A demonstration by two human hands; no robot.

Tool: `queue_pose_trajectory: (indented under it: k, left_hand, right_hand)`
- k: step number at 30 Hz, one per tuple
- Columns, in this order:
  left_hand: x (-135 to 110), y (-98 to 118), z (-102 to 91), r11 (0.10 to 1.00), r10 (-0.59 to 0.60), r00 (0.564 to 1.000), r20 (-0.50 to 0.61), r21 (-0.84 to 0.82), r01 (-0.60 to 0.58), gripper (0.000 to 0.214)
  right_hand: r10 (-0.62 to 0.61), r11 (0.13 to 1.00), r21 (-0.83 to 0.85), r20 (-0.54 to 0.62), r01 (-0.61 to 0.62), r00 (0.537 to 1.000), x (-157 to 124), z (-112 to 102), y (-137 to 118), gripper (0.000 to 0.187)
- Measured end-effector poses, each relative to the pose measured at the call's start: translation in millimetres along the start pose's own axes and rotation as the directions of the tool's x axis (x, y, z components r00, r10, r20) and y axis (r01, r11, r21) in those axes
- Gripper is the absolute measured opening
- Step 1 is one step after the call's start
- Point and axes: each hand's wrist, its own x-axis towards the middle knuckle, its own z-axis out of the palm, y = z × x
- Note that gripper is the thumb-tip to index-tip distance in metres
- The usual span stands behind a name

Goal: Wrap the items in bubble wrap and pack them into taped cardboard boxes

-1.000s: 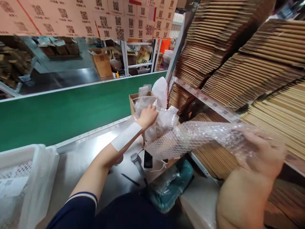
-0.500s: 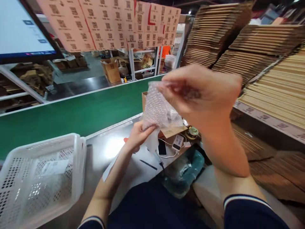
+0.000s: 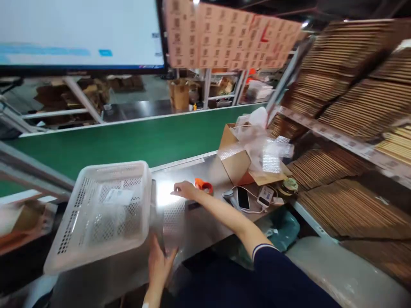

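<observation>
The bubble wrap (image 3: 173,216) is over the table (image 3: 207,226), between two hands that are apart. The right hand (image 3: 185,190) curls at its far end; whether it grips, I cannot tell. The left hand (image 3: 159,262), thumb spread from fingers, is near the other end. The basket (image 3: 147,201) blocks the left side; tape (image 3: 202,185), phone (image 3: 243,198) and box (image 3: 236,167) stay rightward.
</observation>
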Motion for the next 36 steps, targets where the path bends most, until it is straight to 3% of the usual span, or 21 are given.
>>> queue_pose_trajectory:
  k: [2,4,7,9,12,15,20,25,30,36]
  left_hand:
    - [-7,-7,4.0,0.981,0.083,0.996,-0.020,0.177,-0.078,0.068]
    - [-7,-12,12.4,0.941,0.144,0.983,0.116,0.291,-0.172,0.060]
    - [-5,-27,37.2,0.896,0.073,0.959,0.276,0.405,-0.184,0.062]
    - [-13,-39,57.1,0.875,0.019,0.954,0.298,0.458,-0.160,0.061]
    - [-29,-46,80.2,0.863,-0.006,0.978,0.207,0.495,-0.100,0.059]
    - [-36,-37,91.4,0.854,-0.045,0.992,0.119,0.520,-0.024,0.062]
    - [-20,-5,99.3,0.836,-0.124,0.982,0.145,0.548,0.025,0.063]
    - [5,22,110.6,0.839,-0.121,0.975,0.189,0.544,-0.001,0.060]
    - [21,38,126.0,0.848,-0.116,0.973,0.198,0.531,-0.007,0.057]
    - [17,32,129.4,0.885,-0.150,0.969,0.195,0.463,0.043,0.056]
  right_hand:
    - [0.021,0.999,-0.030,0.115,-0.018,0.993,-6,55,-2,0.032]
    - [0.050,0.997,-0.066,0.212,-0.037,0.976,-9,98,0,0.028]
    - [0.081,0.993,-0.107,0.327,-0.048,0.942,-4,141,12,0.020]
    - [0.082,0.992,-0.123,0.377,-0.038,0.923,1,154,24,0.021]
    - [0.089,0.988,-0.155,0.391,-0.030,0.916,1,152,47,0.040]
    - [0.151,0.972,-0.225,0.409,-0.061,0.900,-11,137,78,0.055]
    - [0.207,0.954,-0.291,0.441,-0.079,0.873,-36,116,120,0.036]
    - [0.133,0.971,-0.237,0.417,-0.034,0.899,-27,107,126,0.033]
    - [0.068,0.984,-0.176,0.484,0.021,0.873,4,133,108,0.032]
    - [0.086,0.982,-0.189,0.548,0.024,0.832,21,167,110,0.036]
